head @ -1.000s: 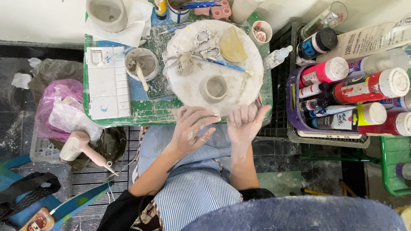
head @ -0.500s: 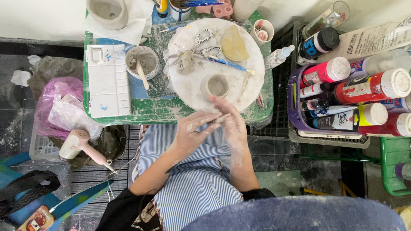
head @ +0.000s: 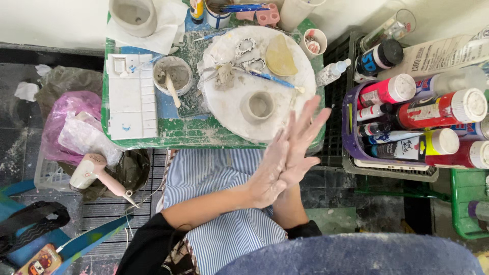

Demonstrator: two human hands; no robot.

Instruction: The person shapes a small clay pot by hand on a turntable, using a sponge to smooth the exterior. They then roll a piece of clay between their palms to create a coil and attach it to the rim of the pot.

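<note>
My left hand [head: 269, 172] and my right hand [head: 307, 133] are pressed palm to palm above my lap, just in front of the table edge. Both are dusted with pale clay and hold nothing. The right hand's fingers spread upward over the rim of a white round board [head: 226, 119]. A small grey clay cup [head: 259, 106] stands on that board, just beyond my fingertips. Scissors [head: 245, 55], a blue-handled brush [head: 271, 79] and a yellow half-round sponge [head: 280, 57] also lie on the board.
The small green table [head: 178, 136] also carries a white palette [head: 130, 97] and a bowl of slip with a stick [head: 173, 76]. A purple basket of paint bottles [head: 350, 127] stands to the right. A pink hair dryer [head: 94, 174] and plastic bags [head: 71, 114] lie at left.
My hands were apart with fingers spread, then came together. They have rubbed against each other and slid up and to the right toward the table edge.
</note>
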